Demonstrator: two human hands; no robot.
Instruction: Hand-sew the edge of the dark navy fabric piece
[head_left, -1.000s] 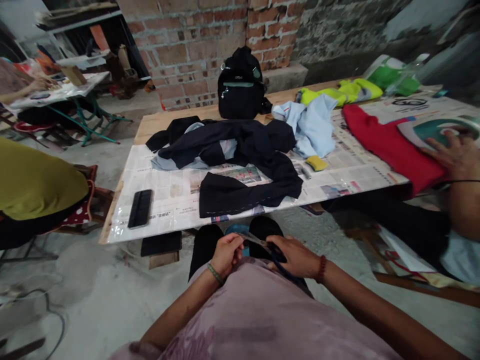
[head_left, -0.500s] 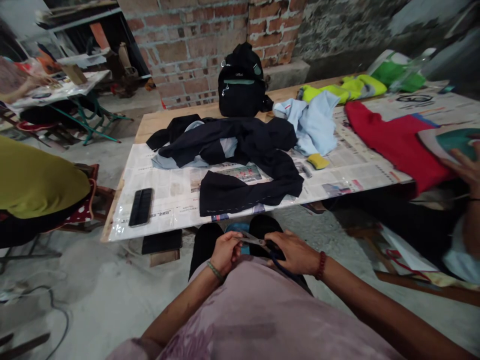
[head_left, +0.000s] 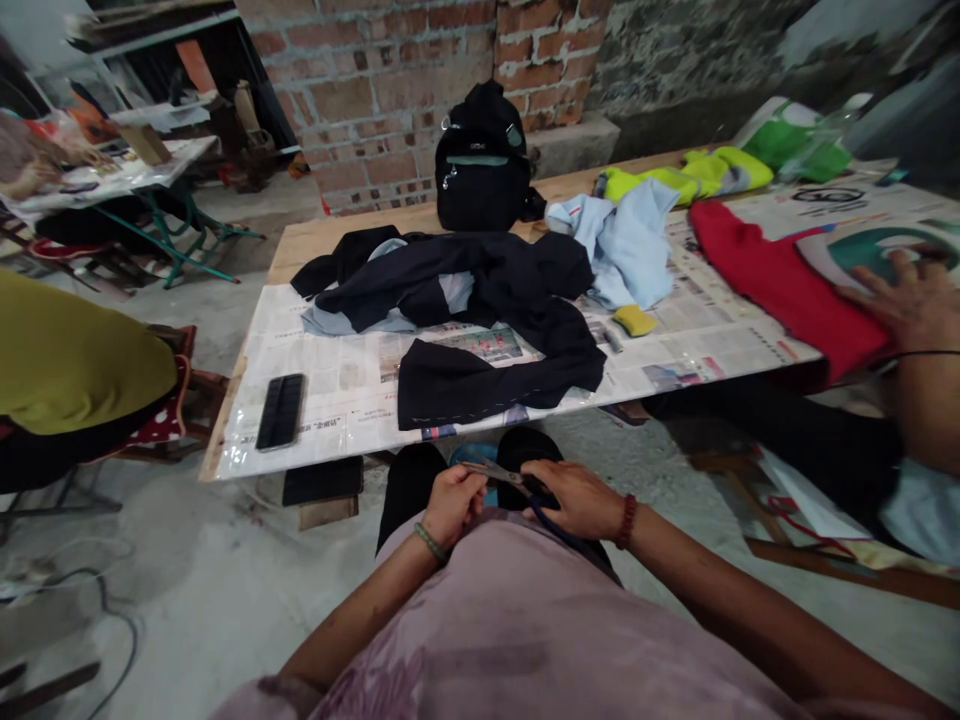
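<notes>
Above my lap, my right hand (head_left: pixel 583 500) is closed around the dark handles of a pair of scissors (head_left: pixel 501 474), whose metal blades point left. My left hand (head_left: pixel 454 502) is pinched just beside the blade tips; whatever lies between its fingers is too small to make out. Beyond my hands, a dark garment (head_left: pixel 517 270) with pale blue lining lies crumpled on the table (head_left: pixel 341 375). Its near part, folded toward the table edge, carries a line of white stitches.
A phone (head_left: pixel 280 411) lies at the table's left corner. Behind the garment stand a black backpack (head_left: pixel 480 165) and light blue cloth (head_left: pixel 626 240). A yellow sponge-like piece (head_left: pixel 634 320) lies nearby. At right, another person's hand (head_left: pixel 911 300) rests on an iron (head_left: pixel 874 250) over red cloth (head_left: pixel 780 275).
My right hand and the scissors have shifted slightly left, with the blades nearer my left fingers. The other person's hand and the iron have moved left over the red cloth.
</notes>
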